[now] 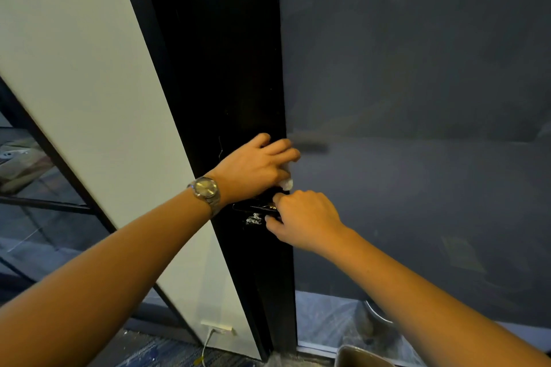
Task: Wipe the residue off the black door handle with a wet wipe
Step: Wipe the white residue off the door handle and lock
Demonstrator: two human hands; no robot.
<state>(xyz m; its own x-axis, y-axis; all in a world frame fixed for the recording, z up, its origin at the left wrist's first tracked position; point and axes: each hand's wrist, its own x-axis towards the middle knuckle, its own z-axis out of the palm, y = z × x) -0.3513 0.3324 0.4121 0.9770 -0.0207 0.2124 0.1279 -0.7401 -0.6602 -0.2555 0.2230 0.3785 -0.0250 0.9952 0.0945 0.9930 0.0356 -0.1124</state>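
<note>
My wipe is white. The handle is glossy black, with white flecks of residue just under it. The door frame is black, the glass dull blue-grey, the wall off-white. My watch is silver with a pale gold face.

Two bare hands meet at a black metal door handle on a dark door frame; the left hand, silver wristwatch showing, clutches a crumpled white wet wipe; the right hand grips the handle beside white residue.
</note>
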